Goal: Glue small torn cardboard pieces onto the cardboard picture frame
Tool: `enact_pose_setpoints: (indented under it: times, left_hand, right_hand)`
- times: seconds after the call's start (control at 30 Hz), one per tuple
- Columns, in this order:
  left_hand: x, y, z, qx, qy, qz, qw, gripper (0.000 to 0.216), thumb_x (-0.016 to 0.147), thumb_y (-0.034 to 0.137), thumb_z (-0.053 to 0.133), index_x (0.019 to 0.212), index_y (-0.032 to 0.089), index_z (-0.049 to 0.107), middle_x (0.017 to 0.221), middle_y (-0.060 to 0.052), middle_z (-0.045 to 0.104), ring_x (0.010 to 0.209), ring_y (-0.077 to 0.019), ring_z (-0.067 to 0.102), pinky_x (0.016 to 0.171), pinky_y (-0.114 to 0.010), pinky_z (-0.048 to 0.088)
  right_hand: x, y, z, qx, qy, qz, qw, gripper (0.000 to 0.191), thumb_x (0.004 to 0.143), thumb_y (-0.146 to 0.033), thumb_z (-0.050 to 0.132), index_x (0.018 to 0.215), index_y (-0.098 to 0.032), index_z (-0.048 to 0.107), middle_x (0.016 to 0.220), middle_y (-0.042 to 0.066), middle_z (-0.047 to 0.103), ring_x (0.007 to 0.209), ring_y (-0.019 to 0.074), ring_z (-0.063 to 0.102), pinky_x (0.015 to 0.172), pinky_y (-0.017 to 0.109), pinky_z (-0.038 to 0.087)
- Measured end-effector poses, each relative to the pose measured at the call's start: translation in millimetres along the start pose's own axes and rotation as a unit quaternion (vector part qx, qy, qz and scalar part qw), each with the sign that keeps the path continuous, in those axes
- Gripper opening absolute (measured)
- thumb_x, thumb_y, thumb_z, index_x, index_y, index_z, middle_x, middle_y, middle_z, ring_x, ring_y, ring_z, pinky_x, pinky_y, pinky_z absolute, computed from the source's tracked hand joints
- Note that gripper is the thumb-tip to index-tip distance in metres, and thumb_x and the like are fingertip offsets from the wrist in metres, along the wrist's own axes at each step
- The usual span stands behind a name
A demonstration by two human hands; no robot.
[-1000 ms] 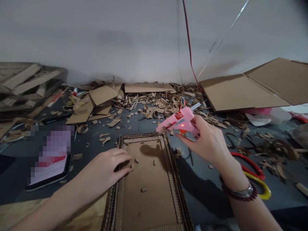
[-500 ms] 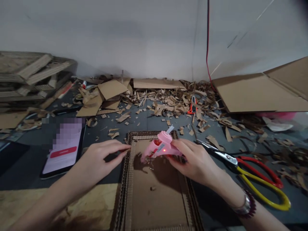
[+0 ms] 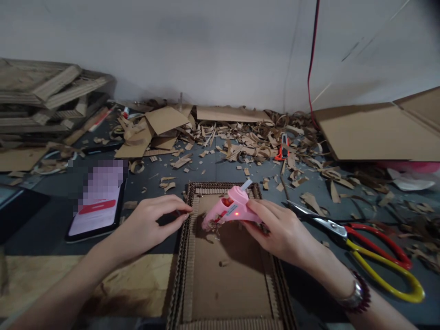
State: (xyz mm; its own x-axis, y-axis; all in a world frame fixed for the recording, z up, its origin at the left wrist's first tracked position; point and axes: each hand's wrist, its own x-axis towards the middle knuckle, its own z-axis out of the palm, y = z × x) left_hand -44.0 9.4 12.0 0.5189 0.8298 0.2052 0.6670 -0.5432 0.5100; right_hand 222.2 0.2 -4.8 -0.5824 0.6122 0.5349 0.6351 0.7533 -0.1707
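Note:
A pink glue gun (image 3: 235,205), its small red light lit and a clear glue stick poking out of its back, is in my right hand (image 3: 280,224). Its nozzle points down and left over a shallow cardboard tray (image 3: 237,293) with layered corrugated walls. Thin glue strands hang near the nozzle. My left hand (image 3: 151,227) pinches the tray's left wall near its far corner with thumb and forefinger; the exact contact is too small to make out. A small cardboard curl (image 3: 223,263) lies inside the tray.
Scissors (image 3: 338,229) with red and yellow handles lie at right. A phone (image 3: 99,206) rests at left, near stacked cardboard frames (image 3: 44,98). Cardboard scraps (image 3: 240,149) and an orange cutter (image 3: 282,147) lie toward the wall. A cardboard sheet (image 3: 371,133) stands at right.
The whole view has shifted, so things appear a little further right. Both hands keep nearly the same places on the tray and glue gun.

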Motion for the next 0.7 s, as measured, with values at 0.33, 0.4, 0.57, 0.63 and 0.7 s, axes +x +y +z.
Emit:
enact_pose_setpoints:
  times: [0.33,0.4,0.57,0.63,0.7]
  left_hand:
    - [1.7,3.8,0.6,-0.049,-0.007,0.012,0.999,0.018,0.079,0.014,0.051,0.084,0.016,0.069,0.078,-0.002,0.067,0.07,-0.0109,0.062,0.066,-0.018,0.046]
    - [2.0,3.7,0.7,-0.051,-0.011,0.011,0.999,0.019,0.079,0.014,0.051,0.084,0.017,0.069,0.078,-0.002,0.067,0.07,-0.0106,0.062,0.065,-0.018,0.046]
    - [1.6,1.0,1.0,-0.036,-0.016,0.007,0.999,0.019,0.08,0.016,0.052,0.087,0.018,0.07,0.08,-0.002,0.067,0.071,-0.011,0.062,0.066,-0.019,0.046]
    - [1.8,0.3,0.7,-0.03,-0.013,0.009,0.999,0.019,0.081,0.016,0.051,0.086,0.017,0.07,0.081,-0.003,0.067,0.072,-0.0115,0.062,0.067,-0.02,0.047]
    - [2.2,0.2,0.5,-0.025,-0.007,0.007,1.0,0.019,0.081,0.017,0.051,0.084,0.016,0.07,0.081,-0.003,0.067,0.073,-0.0119,0.062,0.068,-0.021,0.047]
  right_hand:
    - [-0.7,-1.2,-0.1,0.002,-0.024,-0.003,1.0,0.013,0.084,-0.014,0.047,0.097,-0.012,0.049,0.087,0.012,0.065,0.076,0.0209,0.061,0.064,0.031,0.054]
    - [-1.2,-1.2,-0.3,0.002,-0.026,-0.002,1.0,0.016,0.084,-0.014,0.046,0.1,-0.012,0.049,0.089,0.012,0.064,0.078,0.0205,0.061,0.066,0.031,0.053]
    - [-1.2,-0.2,-1.3,-0.008,-0.024,-0.008,1.0,0.02,0.084,-0.013,0.046,0.104,-0.011,0.048,0.092,0.012,0.064,0.081,0.0198,0.06,0.067,0.03,0.053]
    - [-0.8,0.2,-2.1,-0.017,-0.023,-0.018,0.999,0.017,0.084,-0.012,0.046,0.101,-0.012,0.049,0.089,0.011,0.064,0.078,0.0191,0.06,0.064,0.029,0.052]
    - [-0.7,0.1,-3.7,-0.034,-0.024,-0.032,0.999,0.016,0.084,-0.011,0.045,0.098,-0.013,0.051,0.086,0.01,0.064,0.074,0.0179,0.06,0.06,0.027,0.051]
